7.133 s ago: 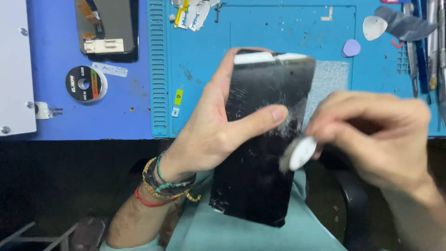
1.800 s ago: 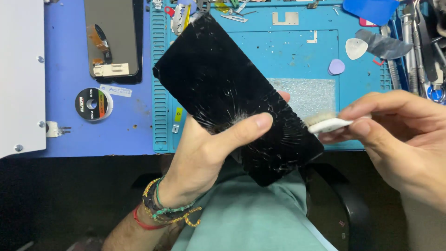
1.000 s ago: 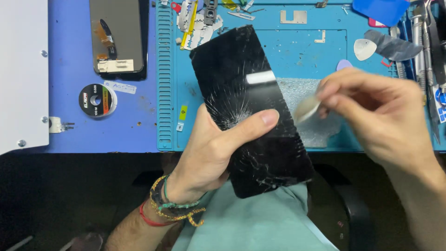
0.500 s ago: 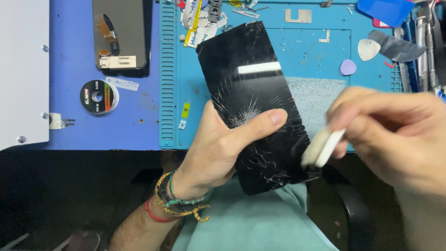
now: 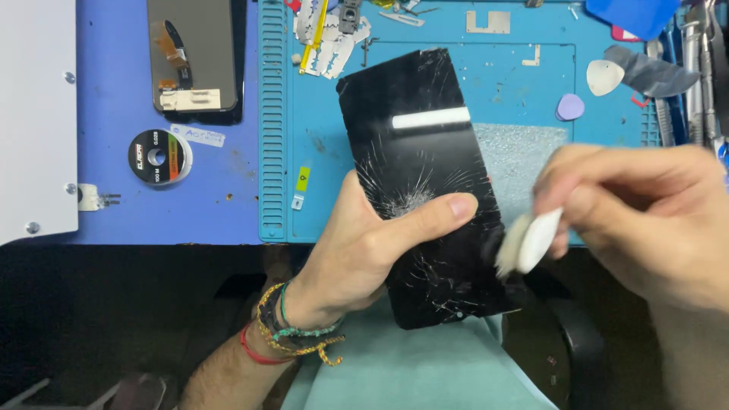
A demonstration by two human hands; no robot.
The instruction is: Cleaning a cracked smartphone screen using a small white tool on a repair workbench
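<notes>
My left hand (image 5: 372,250) grips a black phone screen (image 5: 414,159) with badly cracked glass, thumb laid across its front near the crack centre. The screen is held upright over the blue work mat (image 5: 516,83), its lower end above my lap. My right hand (image 5: 645,220) pinches a thin white plastic pick (image 5: 531,241) at the screen's lower right edge; the pick is blurred by motion. Several bracelets circle my left wrist.
A second phone body (image 5: 194,57) lies open at top left, next to a small wire spool (image 5: 158,156). Razor blades (image 5: 326,34), a white pick (image 5: 604,76), a purple pick (image 5: 569,106) and metal tools (image 5: 706,53) lie on the mat. A white panel (image 5: 34,114) fills the left edge.
The cracked screen has been turned from tilted to more upright in my left hand. My right hand with the white pick has slid down along the screen's right edge toward its lower corner.
</notes>
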